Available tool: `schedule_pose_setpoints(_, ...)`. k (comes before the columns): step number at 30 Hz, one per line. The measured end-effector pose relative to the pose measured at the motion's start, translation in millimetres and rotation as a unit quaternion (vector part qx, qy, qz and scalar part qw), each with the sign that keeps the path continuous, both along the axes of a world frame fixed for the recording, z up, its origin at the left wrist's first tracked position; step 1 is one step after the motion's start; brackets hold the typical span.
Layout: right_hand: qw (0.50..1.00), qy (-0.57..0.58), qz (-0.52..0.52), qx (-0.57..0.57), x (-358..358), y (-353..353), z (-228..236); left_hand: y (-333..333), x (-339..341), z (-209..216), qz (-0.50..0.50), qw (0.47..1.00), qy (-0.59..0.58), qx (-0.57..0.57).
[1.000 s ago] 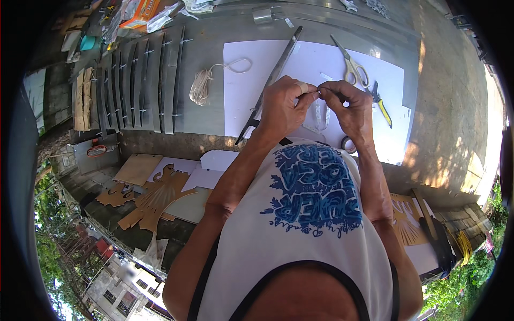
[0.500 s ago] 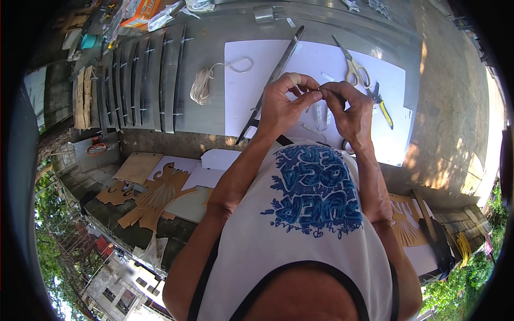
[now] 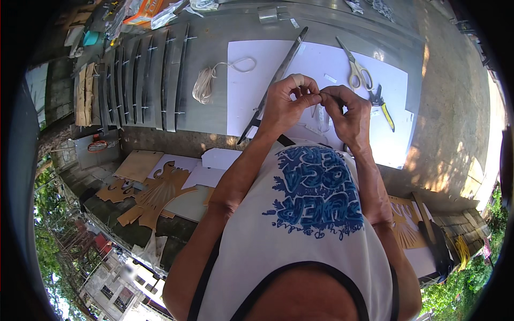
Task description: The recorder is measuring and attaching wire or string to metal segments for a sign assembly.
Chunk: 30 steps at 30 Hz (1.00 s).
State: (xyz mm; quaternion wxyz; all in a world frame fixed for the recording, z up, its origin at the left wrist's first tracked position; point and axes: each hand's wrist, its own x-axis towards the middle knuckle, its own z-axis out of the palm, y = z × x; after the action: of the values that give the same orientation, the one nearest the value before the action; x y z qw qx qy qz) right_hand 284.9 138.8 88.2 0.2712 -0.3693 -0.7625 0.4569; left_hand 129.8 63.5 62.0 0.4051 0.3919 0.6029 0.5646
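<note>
My left hand (image 3: 284, 104) and my right hand (image 3: 350, 112) meet fingertip to fingertip above a white sheet (image 3: 246, 53). Both are closed in a pinch; what lies between the fingertips is thin and too small to make out. Beside my left hand a long dark curved strip (image 3: 292, 51) crosses the sheet at a slant, partly hidden by the hand. Scissors with pale handles (image 3: 355, 69) lie beyond my right hand. Just right of that hand rests a hand tool with black and yellow handles (image 3: 386, 115). Small clear pieces (image 3: 321, 116) show beneath the hands.
A bundle of pale cord (image 3: 203, 86) lies left of the sheet. Further left, several dark strips (image 3: 170, 80) stand in a row, thin ties on them. Orange packaging (image 3: 143, 12) is at the far left. Cut-out brown panels (image 3: 160, 187) lie below the table's near edge.
Both hands keep the same pinch, with small finger shifts. The whole scene has slid slightly in the picture as the head moved.
</note>
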Motion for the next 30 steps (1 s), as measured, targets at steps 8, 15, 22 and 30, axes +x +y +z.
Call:
schedule_pose_setpoints(8, 0.995, 0.024, -0.027, -0.091, -6, -4, 3, 1, 2, 2, 0.024, 0.998, 0.037, 0.049)
schedule_pose_setpoints(15, 0.962, 0.093, -0.023, -0.254, 9, -7, -25, -2, 18, -16, 0.016, 0.986, 0.094, 0.138)
schedule_pose_setpoints(22, 0.936, 0.148, -0.040, -0.319, -3, -2, -31, -4, 20, -12, 0.069, 0.987, 0.092, 0.116)
schedule_pose_setpoints(30, 0.981, 0.041, 0.007, -0.190, -8, 3, -13, -1, 13, -12, 0.055, 0.943, 0.316, 0.087)
